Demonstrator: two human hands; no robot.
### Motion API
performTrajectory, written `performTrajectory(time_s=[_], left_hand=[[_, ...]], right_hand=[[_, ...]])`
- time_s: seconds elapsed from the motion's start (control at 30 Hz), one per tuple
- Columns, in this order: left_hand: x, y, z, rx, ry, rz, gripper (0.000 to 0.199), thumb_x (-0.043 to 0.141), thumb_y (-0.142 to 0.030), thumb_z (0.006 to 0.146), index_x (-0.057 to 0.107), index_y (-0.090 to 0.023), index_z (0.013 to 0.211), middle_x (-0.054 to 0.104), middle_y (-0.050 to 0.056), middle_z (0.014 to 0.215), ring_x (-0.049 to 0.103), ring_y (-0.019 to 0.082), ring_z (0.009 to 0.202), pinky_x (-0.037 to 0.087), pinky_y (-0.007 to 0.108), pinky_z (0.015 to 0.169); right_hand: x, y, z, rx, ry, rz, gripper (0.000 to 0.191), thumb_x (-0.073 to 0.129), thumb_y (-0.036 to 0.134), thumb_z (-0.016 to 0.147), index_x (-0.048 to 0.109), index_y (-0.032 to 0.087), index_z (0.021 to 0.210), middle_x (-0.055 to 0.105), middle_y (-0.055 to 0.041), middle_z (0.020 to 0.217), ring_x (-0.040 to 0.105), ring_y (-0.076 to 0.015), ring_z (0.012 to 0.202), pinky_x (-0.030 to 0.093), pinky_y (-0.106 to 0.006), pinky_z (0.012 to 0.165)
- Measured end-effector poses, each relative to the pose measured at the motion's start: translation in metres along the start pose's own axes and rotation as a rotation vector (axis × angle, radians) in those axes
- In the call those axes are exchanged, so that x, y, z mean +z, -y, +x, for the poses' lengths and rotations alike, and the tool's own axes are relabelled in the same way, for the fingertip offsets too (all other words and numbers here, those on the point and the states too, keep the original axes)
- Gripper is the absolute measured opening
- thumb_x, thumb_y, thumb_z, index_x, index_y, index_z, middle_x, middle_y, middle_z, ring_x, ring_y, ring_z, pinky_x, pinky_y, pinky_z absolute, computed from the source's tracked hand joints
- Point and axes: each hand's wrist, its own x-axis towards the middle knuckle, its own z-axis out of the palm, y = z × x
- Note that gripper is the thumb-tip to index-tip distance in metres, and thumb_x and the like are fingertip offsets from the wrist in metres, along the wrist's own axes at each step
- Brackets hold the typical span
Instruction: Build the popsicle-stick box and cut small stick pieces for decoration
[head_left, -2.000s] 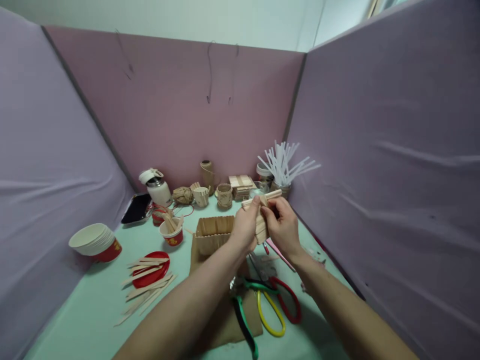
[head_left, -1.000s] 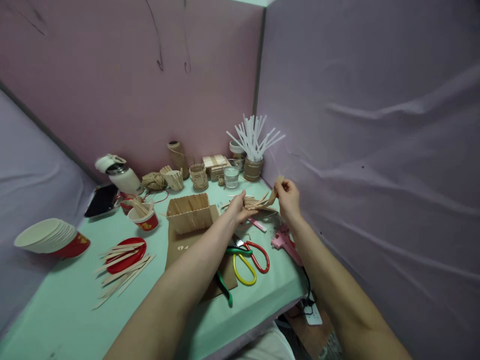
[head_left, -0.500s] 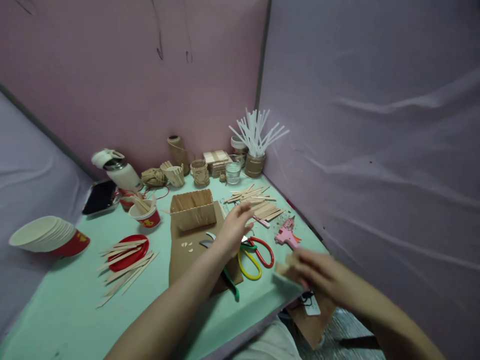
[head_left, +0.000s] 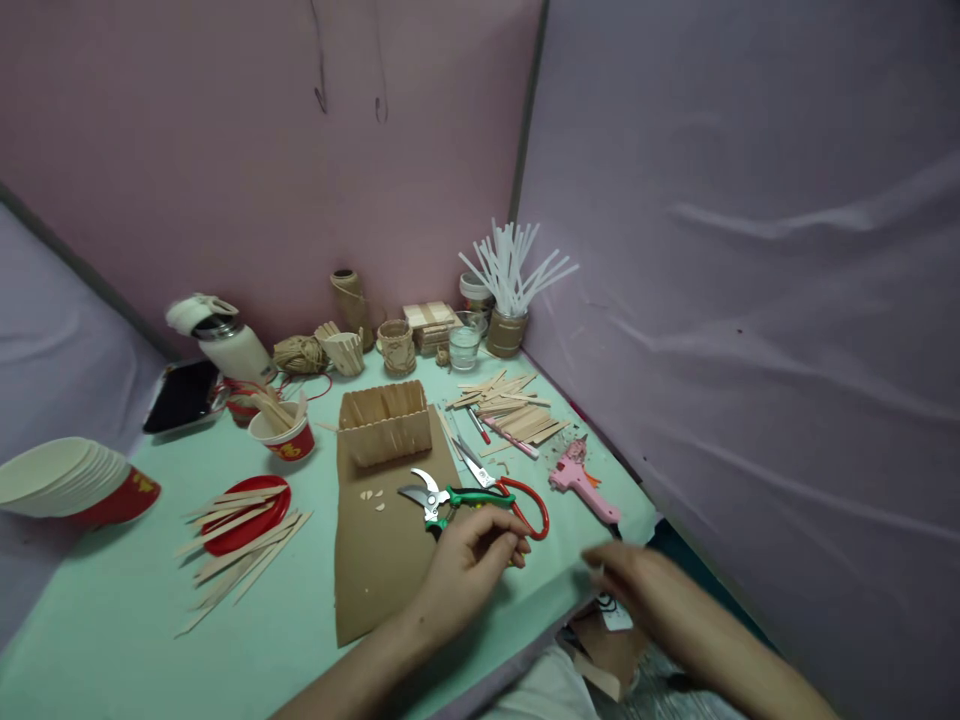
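Note:
My left hand (head_left: pixel 476 560) is over the front part of the table, its fingers loosely curled in with the thumb against them. Nothing shows between them. Just beyond it lie green-handled pruning shears (head_left: pixel 435 498) with their blades spread, and red-handled scissors (head_left: pixel 484 475). My right hand (head_left: pixel 634 580) is at the table's front right edge, blurred, fingertips pointing left; whether it holds anything is unclear. Closest to it on the table is a pink glue gun (head_left: pixel 581 480). A brown cardboard sheet (head_left: pixel 375 580) bears an open box of wooden sticks (head_left: pixel 386 437) and several small pale chips (head_left: pixel 367 495).
Wooden sticks (head_left: pixel 525 425) lie at the right, others on a red plate (head_left: pixel 255 535). Stacked paper cups (head_left: pixel 75 480), a cup of sticks (head_left: pixel 289 445) and a white bottle (head_left: pixel 236 350) are left. Straws (head_left: pixel 510 265) and a water glass (head_left: pixel 465 348) stand behind.
My left hand has drawn back toward me and its fingers have curled in. My right hand has moved slightly down; the blurred pale piece in it no longer shows there.

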Motion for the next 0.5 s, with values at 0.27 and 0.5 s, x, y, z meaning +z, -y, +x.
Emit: performTrajectory(time_s=[0.27, 0.5], left_hand=[[-0.018, 0.018, -0.007, 0.150, -0.043, 0.151, 0.019, 0.053, -0.029, 0.089, 0.067, -0.017, 0.087, 0.067, 0.007, 0.079, 0.060, 0.013, 0.067, 0.048, 0.024, 0.063], [-0.031, 0.036, -0.012, 0.112, -0.138, 0.107, 0.018, 0.053, -0.027, 0.089, 0.069, -0.019, 0.091, 0.068, 0.007, 0.082, 0.060, 0.013, 0.068, 0.048, 0.026, 0.066]], right_hand=[[-0.050, 0.014, 0.147, -0.162, -0.135, -0.588, 0.023, 0.051, 0.001, 0.080, 0.063, 0.018, 0.091, 0.064, -0.0097, 0.099, 0.061, -0.0203, 0.088, 0.039, -0.025, 0.068], [-0.028, 0.010, 0.171, -0.274, -0.066, -0.683, 0.019, 0.045, 0.009, 0.088, 0.061, 0.019, 0.091, 0.062, -0.0087, 0.093, 0.061, -0.0207, 0.080, 0.036, -0.027, 0.061]])
